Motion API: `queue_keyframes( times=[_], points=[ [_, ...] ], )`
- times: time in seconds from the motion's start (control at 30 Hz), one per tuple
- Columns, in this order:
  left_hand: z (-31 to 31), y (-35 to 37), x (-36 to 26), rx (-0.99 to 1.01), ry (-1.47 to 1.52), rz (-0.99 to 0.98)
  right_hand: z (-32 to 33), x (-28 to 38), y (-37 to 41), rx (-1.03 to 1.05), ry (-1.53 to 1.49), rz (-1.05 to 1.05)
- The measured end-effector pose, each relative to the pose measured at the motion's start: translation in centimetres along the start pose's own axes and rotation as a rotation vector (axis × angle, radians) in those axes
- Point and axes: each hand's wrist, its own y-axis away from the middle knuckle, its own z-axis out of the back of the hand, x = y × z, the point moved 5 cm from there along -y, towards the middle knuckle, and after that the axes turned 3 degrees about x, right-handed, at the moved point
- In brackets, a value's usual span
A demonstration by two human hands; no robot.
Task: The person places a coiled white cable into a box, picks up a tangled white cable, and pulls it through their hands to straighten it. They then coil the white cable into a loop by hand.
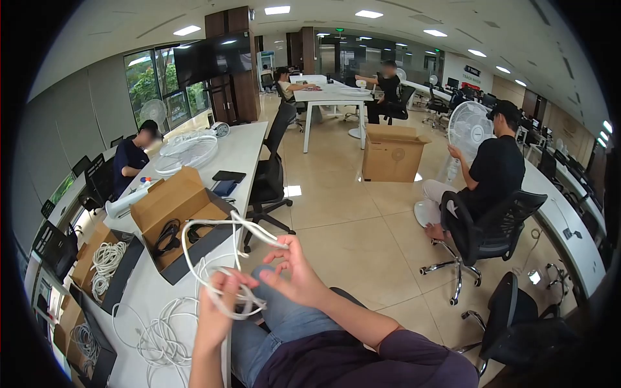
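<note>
A loop of white cable [191, 258] hangs between my two hands above my lap, beside the white table's edge. My left hand [223, 294] is closed round the lower part of the loop. Higher and to the right, my right hand [291, 271] has its fingers curled at the upper strands, thumb towards the left hand. More white cable [165, 339] lies in loose coils on the table [129, 365], left of my left hand. An open cardboard box [171, 207] with black cables [168, 237] in it stands just beyond the loop.
Boxes of white cable [108, 265] and grey cable [84, 343] stand at the left. A black phone-like item [229, 176] and fan guards [187, 155] lie farther up the table. Office chairs [495, 226] stand around; a person [498, 165] at the right holds a fan [470, 128].
</note>
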Motion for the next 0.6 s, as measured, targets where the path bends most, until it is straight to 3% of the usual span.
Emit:
queue_keyframes(
  times=[0.07, 0.1, 0.2, 0.27, 0.4, 0.6],
  points=[
    [2.5, 0.0, -0.7, -0.11, -0.016, -0.029, 1.9, -2.3, -0.5, -0.081, -0.117, -0.001],
    [3.9, 0.2, -1.5, -0.17, -0.022, -0.098, 2.8, -1.6, -0.7, -0.135, -0.153, -0.127],
    [7.9, 1.0, -3.6, -0.33, 0.022, -0.133, 5.8, -2.2, -0.9, -0.217, -0.246, -0.103],
    [9.8, 1.5, -3.8, -0.258, 0.029, -0.124, 7.0, -2.8, -0.9, -0.206, -0.245, -0.108],
    [9.9, 1.1, -4.2, -0.393, -0.126, -0.201, 7.6, -4.0, -0.5, -0.213, -0.382, -0.243],
    [11.6, 1.4, -3.7, -0.251, 0.089, 0.013, 7.0, -6.2, -1.2, -0.242, -0.812, -0.392]
  ],
)
